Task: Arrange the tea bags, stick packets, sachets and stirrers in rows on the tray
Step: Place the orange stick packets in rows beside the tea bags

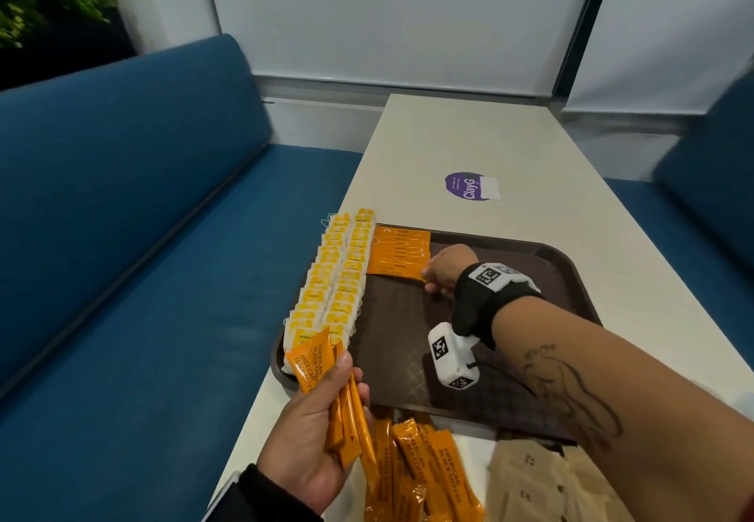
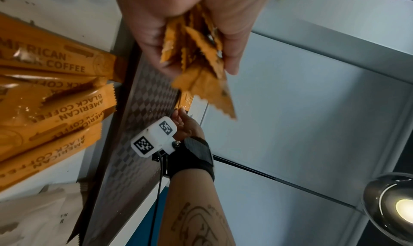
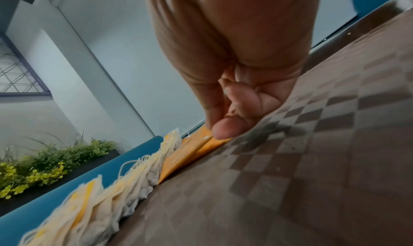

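Orange stick packets [image 1: 398, 251] lie side by side at far end of brown tray [image 1: 542, 260], beside tea bags [image 1: 332, 276]. Right hand [image 1: 444, 272], fingers curled, thumb pressing newest packet into line. Left hand [image 1: 314, 431] clamps spare bundle [image 1: 342, 395], likely feeding row. More packets [image 1: 424, 476] wait on surface [image 1: 469, 146].

The orange stick packets [image 2: 55, 98] all say "AMERICAN BLACK COFFEE", the ones laid on the tray [image 1: 398, 254] show the same wording partly cut off, and the purple round sticker [image 1: 467, 186] on the table reads "ClayG".
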